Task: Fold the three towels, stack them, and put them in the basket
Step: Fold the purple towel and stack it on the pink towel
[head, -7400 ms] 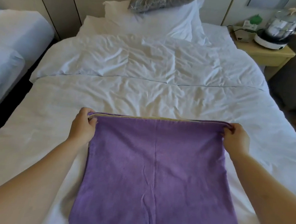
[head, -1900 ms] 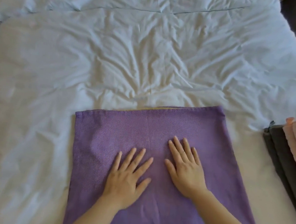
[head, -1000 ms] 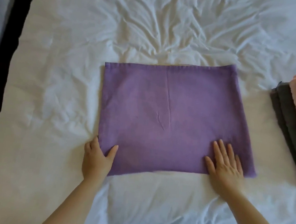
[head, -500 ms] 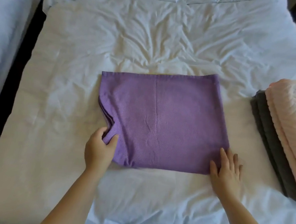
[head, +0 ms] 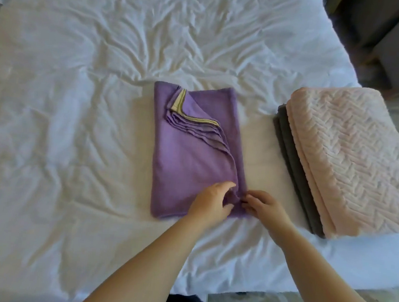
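The purple towel lies on the white bed, now folded to a narrow upright rectangle. Half a second ago it was a wide rectangle, with the left hand lifting its left edge; that edge has since been carried across to the right side. The fold is not clean: near the far end the top layers have slipped back in a slanted flap, exposing a yellow-striped hem.

Both hands meet at the near right corner. The left hand pinches the corner layers between thumb and fingers; the right hand is closed lightly on the same corner from the right.

Just to the right, apart from the purple towel, the pink towel rests folded on the dark grey towel. No basket is in view.

Judgement: the third towel is nearly folded. Squaring the edges, stacking and placing in the basket remain
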Action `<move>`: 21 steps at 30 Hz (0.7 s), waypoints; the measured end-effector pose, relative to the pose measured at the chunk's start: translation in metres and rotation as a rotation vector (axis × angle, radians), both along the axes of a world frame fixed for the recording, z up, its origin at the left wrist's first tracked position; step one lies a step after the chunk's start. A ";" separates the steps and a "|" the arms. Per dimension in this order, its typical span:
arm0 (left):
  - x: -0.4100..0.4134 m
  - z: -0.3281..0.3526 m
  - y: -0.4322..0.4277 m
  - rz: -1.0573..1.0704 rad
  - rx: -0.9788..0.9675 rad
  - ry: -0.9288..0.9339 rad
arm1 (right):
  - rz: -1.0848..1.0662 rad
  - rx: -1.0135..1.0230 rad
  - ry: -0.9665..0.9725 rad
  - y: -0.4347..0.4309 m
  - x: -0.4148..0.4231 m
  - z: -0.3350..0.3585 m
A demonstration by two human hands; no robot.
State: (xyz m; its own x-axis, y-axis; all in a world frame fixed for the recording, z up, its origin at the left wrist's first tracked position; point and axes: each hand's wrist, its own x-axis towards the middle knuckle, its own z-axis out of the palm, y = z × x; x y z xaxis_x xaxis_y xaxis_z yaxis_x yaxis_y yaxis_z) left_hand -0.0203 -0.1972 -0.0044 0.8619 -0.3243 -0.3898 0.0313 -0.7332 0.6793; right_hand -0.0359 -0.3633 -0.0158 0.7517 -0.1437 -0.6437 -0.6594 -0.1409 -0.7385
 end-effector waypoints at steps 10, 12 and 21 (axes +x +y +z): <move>-0.048 -0.008 0.085 0.054 0.388 -0.345 | 0.025 -0.024 0.017 0.028 0.014 -0.009; -0.055 -0.011 0.100 0.045 0.454 -0.323 | 0.033 -0.019 -0.050 0.027 0.015 -0.008; -0.067 -0.018 0.128 0.012 0.366 -0.389 | 0.066 -0.171 -0.028 0.001 -0.003 -0.028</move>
